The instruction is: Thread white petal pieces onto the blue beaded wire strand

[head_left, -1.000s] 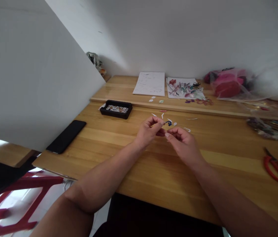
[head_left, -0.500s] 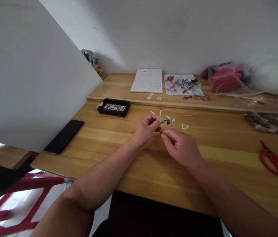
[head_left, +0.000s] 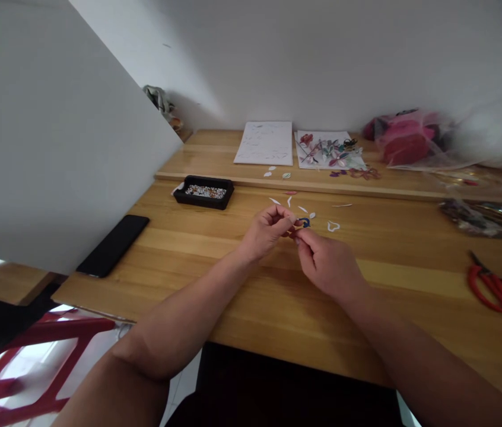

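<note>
Over the middle of the wooden table, my left hand (head_left: 271, 228) pinches a small dark blue looped piece (head_left: 305, 222) between thumb and fingertips. The loop sticks out to the right past the fingers, and the rest of it is hidden. My right hand (head_left: 329, 261) is closed close beside it, thumb against forefinger, with the fingertips meeting those of my left hand. Whatever lies in that pinch is too small to make out. Beyond the hands are several small white leaf-shaped pieces (head_left: 303, 209) and a white open outline piece (head_left: 333, 226).
A black tray (head_left: 204, 201) of small beads stands left, near a black phone (head_left: 114, 245). Red-handled scissors (head_left: 498, 290) lie right. On the raised back ledge are white paper (head_left: 264, 143), colourful flower pieces (head_left: 333, 153) and a pink bagged bundle (head_left: 406, 139). Another plastic bag (head_left: 482, 216) lies right.
My right hand has moved slightly right and up, its fingertips now closer to the blue loop. More of the loop's round shape shows. My left hand stays nearly in place.
</note>
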A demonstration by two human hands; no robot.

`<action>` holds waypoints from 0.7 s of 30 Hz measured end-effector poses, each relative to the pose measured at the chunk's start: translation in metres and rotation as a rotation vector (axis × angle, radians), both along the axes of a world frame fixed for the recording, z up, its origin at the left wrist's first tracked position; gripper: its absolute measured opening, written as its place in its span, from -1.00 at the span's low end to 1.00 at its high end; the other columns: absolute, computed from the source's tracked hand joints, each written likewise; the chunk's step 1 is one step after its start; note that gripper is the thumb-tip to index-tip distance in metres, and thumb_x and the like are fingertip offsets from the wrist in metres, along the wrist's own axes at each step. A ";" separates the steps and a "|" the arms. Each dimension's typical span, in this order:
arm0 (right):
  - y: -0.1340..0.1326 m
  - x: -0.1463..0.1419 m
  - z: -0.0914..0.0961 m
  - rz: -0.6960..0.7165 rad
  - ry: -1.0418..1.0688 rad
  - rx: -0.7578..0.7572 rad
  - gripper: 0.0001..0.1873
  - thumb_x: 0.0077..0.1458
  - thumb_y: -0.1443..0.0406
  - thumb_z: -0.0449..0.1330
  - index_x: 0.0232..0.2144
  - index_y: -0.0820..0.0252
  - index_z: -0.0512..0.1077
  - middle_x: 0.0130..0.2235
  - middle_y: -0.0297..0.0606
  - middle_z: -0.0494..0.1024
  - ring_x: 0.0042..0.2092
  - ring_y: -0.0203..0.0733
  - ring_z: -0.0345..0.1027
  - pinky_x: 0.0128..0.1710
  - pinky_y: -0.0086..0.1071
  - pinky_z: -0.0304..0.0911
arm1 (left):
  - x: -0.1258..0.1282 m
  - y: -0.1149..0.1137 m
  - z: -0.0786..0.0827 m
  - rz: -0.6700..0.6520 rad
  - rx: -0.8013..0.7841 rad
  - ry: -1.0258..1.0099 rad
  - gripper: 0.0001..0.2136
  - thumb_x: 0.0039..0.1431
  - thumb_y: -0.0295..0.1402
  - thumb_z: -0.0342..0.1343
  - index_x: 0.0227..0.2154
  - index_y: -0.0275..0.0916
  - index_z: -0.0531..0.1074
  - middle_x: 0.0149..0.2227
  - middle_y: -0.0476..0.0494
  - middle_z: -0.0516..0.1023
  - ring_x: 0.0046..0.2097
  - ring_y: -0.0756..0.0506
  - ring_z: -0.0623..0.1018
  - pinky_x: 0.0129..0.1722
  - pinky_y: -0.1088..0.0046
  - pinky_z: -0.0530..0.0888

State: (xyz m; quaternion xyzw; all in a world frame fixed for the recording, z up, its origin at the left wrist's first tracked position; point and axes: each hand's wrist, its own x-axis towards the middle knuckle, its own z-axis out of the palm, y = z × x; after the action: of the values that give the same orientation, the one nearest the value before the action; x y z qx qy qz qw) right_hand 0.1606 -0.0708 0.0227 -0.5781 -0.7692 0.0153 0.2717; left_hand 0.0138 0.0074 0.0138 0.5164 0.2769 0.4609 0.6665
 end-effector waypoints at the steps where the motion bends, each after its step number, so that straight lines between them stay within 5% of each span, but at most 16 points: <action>1: 0.000 0.000 0.000 0.012 -0.006 0.007 -0.71 0.34 0.31 0.02 -0.23 0.21 0.55 -0.44 -0.20 0.61 -0.49 -0.17 0.39 -0.46 -0.31 0.02 | 0.000 0.000 0.000 -0.002 0.016 0.011 -0.80 0.11 -0.27 0.28 -0.38 -0.27 0.41 -0.36 -0.06 0.57 -0.35 0.04 0.50 -0.29 0.46 0.45; 10: -0.001 0.008 0.009 0.049 0.137 0.199 -0.81 0.31 0.31 0.12 -0.22 0.17 0.56 -0.43 -0.28 0.58 -0.44 -0.23 0.39 -0.39 -0.34 0.15 | -0.005 0.007 -0.005 -0.034 0.164 0.156 -0.81 0.09 -0.30 0.28 -0.41 -0.28 0.40 -0.44 0.02 0.46 -0.39 0.07 0.40 -0.29 0.47 0.36; 21: 0.015 0.021 0.018 -0.041 0.845 -0.204 -0.76 0.19 0.20 0.21 -0.49 0.14 0.48 -0.62 -0.48 0.14 -0.56 -0.37 -0.07 -0.54 -0.37 -0.09 | -0.007 0.001 -0.001 -0.274 0.110 0.183 -0.75 0.09 -0.24 0.33 -0.39 -0.28 0.41 -0.39 -0.04 0.54 -0.31 0.04 0.52 -0.20 0.44 0.41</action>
State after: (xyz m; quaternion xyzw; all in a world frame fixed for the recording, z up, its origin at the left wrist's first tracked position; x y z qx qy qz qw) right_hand 0.1817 -0.0553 0.0412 -0.5602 -0.5732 0.3210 0.5045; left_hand 0.0070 0.0088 0.0125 0.6248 0.2376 0.3312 0.6659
